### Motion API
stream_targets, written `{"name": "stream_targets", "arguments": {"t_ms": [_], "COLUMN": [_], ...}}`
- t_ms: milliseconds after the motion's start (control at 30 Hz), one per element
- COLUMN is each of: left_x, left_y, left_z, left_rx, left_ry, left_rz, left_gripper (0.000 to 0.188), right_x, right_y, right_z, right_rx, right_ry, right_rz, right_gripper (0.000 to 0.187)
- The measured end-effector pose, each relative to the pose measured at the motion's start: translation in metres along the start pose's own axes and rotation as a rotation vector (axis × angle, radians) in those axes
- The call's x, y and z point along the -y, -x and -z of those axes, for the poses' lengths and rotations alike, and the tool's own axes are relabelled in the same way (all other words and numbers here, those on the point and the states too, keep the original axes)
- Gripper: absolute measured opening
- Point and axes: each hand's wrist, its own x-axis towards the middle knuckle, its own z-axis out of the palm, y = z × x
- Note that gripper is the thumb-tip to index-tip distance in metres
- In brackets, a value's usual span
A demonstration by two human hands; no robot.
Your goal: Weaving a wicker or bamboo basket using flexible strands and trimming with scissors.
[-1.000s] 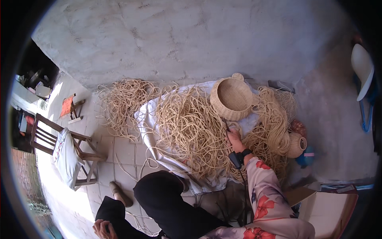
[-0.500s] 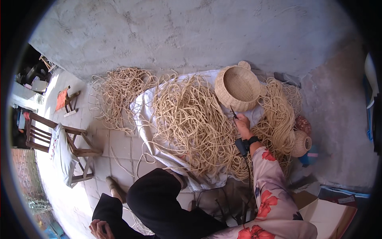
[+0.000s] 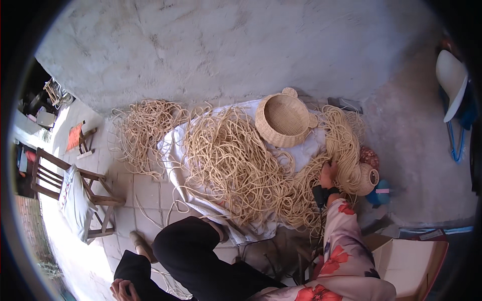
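My right hand (image 3: 329, 173) reaches into the coiled bundle of pale cord (image 3: 342, 133) on the right, its fingers bent together. What it holds is too small to make out among the strands. Left of it spreads a large tangled heap of cord (image 3: 233, 160) on a white cloth (image 3: 175, 150). A round woven basket (image 3: 282, 120) with two small ear-like bumps stands at the heap's far side, its opening up. Low on the left, my left hand (image 3: 124, 290) rests on my black trouser leg, fingers apart and holding nothing.
A smaller looser cord pile (image 3: 150, 130) lies by the grey wall (image 3: 226, 45). A small woven pot (image 3: 369, 178) and a blue round object (image 3: 379, 193) sit on the right. Wooden chair (image 3: 103, 199) at left, open cardboard box (image 3: 409, 266) lower right. A cable hangs from my right wrist.
My right hand has moved from the basket's near rim rightward and nearer, onto the coiled cord. The dark pointed tool seen in it before no longer shows clearly. My left hand stays on the leg.
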Motion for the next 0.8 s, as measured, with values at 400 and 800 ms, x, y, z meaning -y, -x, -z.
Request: {"name": "stream_targets", "arguments": {"t_ms": [400, 800], "left_x": [0.025, 0.044], "left_y": [0.026, 0.064], "left_z": [-0.007, -0.005], "left_rx": [-0.094, -0.16], "left_ry": [0.061, 0.095], "left_rz": [0.083, 0.166], "left_gripper": [0.007, 0.007], "right_x": [0.05, 0.098], "right_y": [0.134, 0.316], "right_z": [0.033, 0.017], "right_rx": [0.627, 1.525], "right_ry": [0.282, 0.395], "right_rz": [0.249, 0.686], "right_gripper": [0.035, 0.036]}}
